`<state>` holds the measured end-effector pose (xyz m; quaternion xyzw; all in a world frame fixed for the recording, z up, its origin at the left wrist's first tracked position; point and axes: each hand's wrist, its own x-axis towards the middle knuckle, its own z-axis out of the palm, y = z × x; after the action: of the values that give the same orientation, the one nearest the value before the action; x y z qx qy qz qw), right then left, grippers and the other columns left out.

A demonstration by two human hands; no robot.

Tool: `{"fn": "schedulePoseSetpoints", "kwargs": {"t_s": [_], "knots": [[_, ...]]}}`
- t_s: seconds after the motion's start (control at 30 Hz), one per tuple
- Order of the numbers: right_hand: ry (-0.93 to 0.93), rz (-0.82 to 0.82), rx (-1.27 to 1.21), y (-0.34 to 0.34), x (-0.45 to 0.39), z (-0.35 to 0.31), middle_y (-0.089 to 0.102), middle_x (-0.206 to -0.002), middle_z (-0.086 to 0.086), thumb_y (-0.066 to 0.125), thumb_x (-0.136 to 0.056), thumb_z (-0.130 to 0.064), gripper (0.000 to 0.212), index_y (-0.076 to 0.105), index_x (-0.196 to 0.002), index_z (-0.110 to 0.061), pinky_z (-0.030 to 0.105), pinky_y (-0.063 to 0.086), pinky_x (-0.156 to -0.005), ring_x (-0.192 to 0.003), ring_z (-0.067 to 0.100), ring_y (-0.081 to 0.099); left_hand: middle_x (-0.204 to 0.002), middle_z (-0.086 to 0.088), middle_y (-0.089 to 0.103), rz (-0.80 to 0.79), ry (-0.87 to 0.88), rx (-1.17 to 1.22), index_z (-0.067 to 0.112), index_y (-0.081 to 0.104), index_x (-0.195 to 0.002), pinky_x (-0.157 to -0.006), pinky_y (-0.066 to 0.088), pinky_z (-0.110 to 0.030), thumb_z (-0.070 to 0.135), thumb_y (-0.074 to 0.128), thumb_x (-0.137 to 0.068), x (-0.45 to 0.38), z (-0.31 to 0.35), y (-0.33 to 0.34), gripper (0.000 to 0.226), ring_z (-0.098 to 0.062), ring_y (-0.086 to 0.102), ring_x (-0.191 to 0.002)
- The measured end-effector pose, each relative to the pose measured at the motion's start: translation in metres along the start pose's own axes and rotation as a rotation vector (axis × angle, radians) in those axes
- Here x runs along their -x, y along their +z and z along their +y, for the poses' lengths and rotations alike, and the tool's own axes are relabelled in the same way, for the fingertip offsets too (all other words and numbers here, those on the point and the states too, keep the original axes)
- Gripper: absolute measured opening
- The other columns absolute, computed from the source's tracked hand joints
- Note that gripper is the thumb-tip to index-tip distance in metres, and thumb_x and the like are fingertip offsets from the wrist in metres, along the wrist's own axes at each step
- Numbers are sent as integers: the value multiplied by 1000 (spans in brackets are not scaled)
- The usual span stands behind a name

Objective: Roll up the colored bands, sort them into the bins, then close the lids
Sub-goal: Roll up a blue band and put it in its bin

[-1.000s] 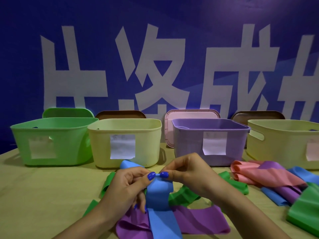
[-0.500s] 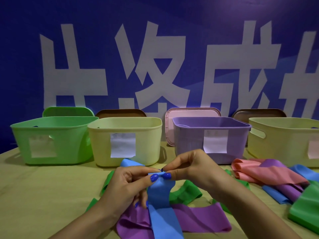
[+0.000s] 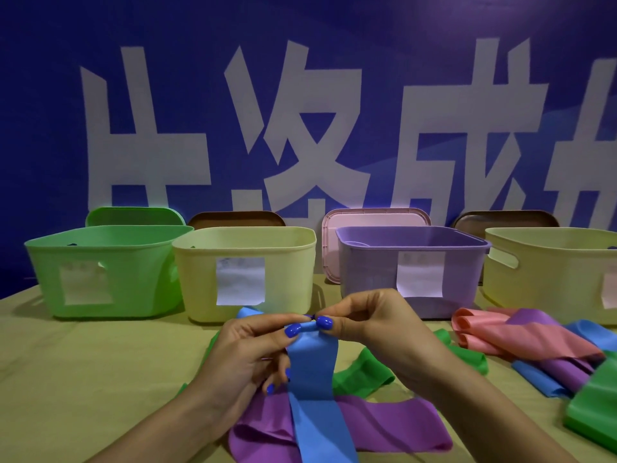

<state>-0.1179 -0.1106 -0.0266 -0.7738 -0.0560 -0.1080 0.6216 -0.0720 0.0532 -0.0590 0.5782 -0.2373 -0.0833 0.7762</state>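
A: The left hand (image 3: 248, 354) and right hand (image 3: 370, 325) both pinch the top end of the blue band (image 3: 312, 372), lifted above the purple band (image 3: 384, 426).

B: Below that pinch the tail hangs loose; slack fingers could let the tiny roll spring open.

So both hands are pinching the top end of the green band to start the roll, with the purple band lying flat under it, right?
Not quite: the head view shows the band being pinched is blue, not green. The left hand and right hand both pinch the top end of the blue band, and the purple band lies flat under it.
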Motion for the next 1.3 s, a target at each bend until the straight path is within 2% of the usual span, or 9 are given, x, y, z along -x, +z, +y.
{"fn": "schedulePoseSetpoints", "kwargs": {"t_s": [0.2, 0.3, 0.43, 0.57, 0.7, 0.77, 0.93, 1.07, 1.3], "knots": [[4, 7, 146, 2, -2, 3, 73, -80, 14, 75, -75, -6, 7, 75, -74, -13, 41, 52, -76, -74, 20, 60, -40, -11, 46, -6, 36, -74, 7, 78, -75, -27, 28, -14, 7, 64, -61, 1, -1, -1, 19, -14, 41, -28], [-32, -8, 209, 1, -2, 4, 73, -78, 11, 75, -77, -8, 5, 75, -81, -12, 32, 55, -71, -68, 13, 62, -39, -11, 46, 5, 43, -93, 7, 78, -75, -29, 29, -13, 3, 76, -59, 0, -3, -2, 17, -13, 39, -26], [-157, -8, 417, 3, -1, 7, 73, -77, 0, 68, -85, -19, 9, 75, -88, -15, 26, 54, -71, -67, 5, 63, -38, -9, 44, 42, 39, -152, 11, 77, -72, -51, 35, -18, 12, 77, -57, -1, -6, -6, 15, -12, 36, -27], [-244, -3, 558, 7, 1, 10, 63, -62, -6, 56, -93, -29, 25, 71, -79, -15, 28, 48, -65, -61, 8, 56, -37, -4, 35, 83, 20, -155, 1, 67, -66, -30, 20, -10, 22, 73, -62, -2, -8, -7, 23, -13, 33, -23], [-240, -19, 570, 8, 0, 12, 62, -63, -4, 56, -93, -28, 20, 64, -77, -21, 32, 49, -67, -63, 15, 57, -36, -5, 33, 50, 6, -218, -13, 55, -75, -28, 18, -10, 30, 81, -62, 0, -6, -5, 52, -11, 31, -21], [-222, -35, 541, 8, 0, 12, 68, -71, 2, 57, -92, -27, 18, 69, -82, -17, 35, 53, -70, -69, 19, 62, -34, -6, 35, 33, 18, -261, -18, 54, -78, -28, 19, -11, 35, 66, -65, 0, -5, -5, 56, -10, 30, -20], [-146, -107, 513, 3, -2, 10, 72, -83, 2, 62, -90, -21, 17, 74, -95, -11, 29, 54, -77, -72, 4, 62, -34, -7, 40, 1, 68, -350, -9, 62, -72, -31, 21, -12, 32, 65, -69, 2, -5, -6, 41, -12, 31, -22], [-139, -127, 566, -1, -1, 7, 74, -90, 4, 60, -91, -23, 19, 74, -97, -11, 31, 53, -81, -84, 13, 67, -36, -9, 42, -7, 107, -369, -1, 66, -66, -32, 24, -12, 29, 67, -67, 2, -5, -4, 30, -12, 33, -23], [-129, -119, 520, -5, 0, 1, 74, -83, 1, 68, -85, -18, 11, 75, -90, -12, 18, 54, -72, -74, 5, 66, -35, -10, 44, 1, 123, -329, -2, 68, -66, -31, 24, -11, 22, 70, -63, 2, -3, -3, 25, -12, 36, -22]]}}
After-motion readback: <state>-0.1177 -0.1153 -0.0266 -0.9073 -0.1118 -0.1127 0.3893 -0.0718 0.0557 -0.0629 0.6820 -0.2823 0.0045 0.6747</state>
